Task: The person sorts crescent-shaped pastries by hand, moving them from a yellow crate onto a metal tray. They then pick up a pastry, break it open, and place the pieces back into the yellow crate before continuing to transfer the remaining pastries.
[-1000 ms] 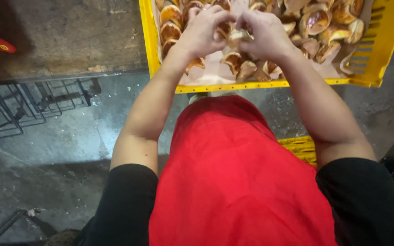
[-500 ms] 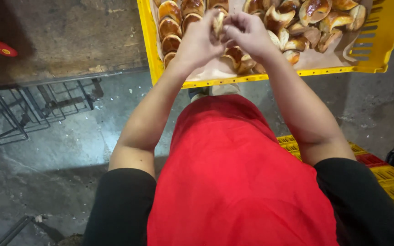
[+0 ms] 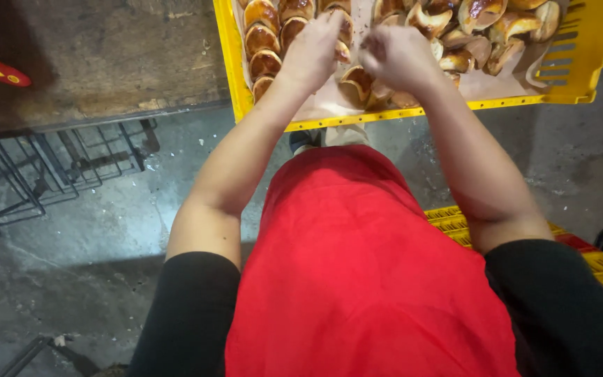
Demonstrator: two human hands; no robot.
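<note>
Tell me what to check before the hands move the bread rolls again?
1. Left hand over the neat rows of browned rolls: ok.
2. Right hand over the loose pile of rolls: ok.
3. Either hand gripping a roll: cannot tell, fingers hide it.
4. Yellow crate lined with paper under the rolls: ok.
5. Rolls all inside the crate, none on the concrete floor: ok.
6. Right side sorted into rows: not ok, jumbled.
</note>
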